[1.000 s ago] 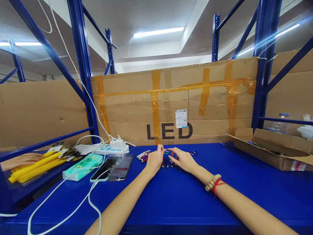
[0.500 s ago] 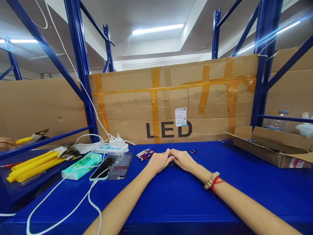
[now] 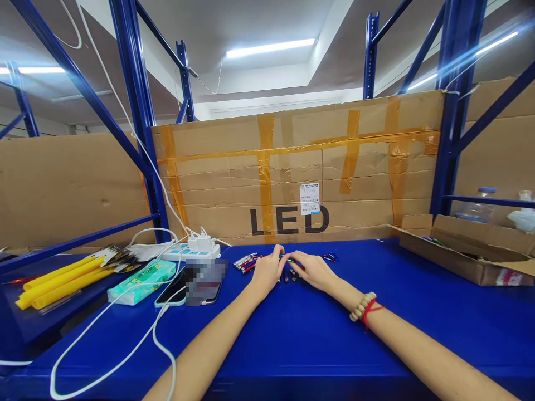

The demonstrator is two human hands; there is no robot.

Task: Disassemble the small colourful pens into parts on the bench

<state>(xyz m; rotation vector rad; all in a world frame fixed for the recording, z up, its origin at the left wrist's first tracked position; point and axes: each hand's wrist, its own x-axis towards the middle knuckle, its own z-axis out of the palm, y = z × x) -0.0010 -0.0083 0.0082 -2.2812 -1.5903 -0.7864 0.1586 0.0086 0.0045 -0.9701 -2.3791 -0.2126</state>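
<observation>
My left hand [image 3: 267, 272] and my right hand [image 3: 312, 269] meet over the middle of the blue table. Their bent fingers are closed around a thin green pen-like piece [image 3: 289, 259], mostly covered by the fingertips. Below the fingers lie several small dark and metallic parts [image 3: 293, 275], too small to name. Beside my left hand is a bunch of red and silver pen-like tubes [image 3: 247, 262]. A few small blue pieces with shiny edges [image 3: 330, 257] rest just beyond my right hand.
Left on the blue table [image 3: 326, 345] are a phone [image 3: 171, 292], a tissue pack [image 3: 142, 281], a power strip [image 3: 192, 252] and looping white cables [image 3: 161, 345]. Yellow-handled tools [image 3: 62, 281] lie farther left. An open cardboard box [image 3: 460, 267] stands right; a cardboard wall [image 3: 217, 189] closes the back.
My fingertips have moved slightly apart, so the green piece and the small parts beneath now show. Another person's hand with a yellow-handled tool has left the far left edge.
</observation>
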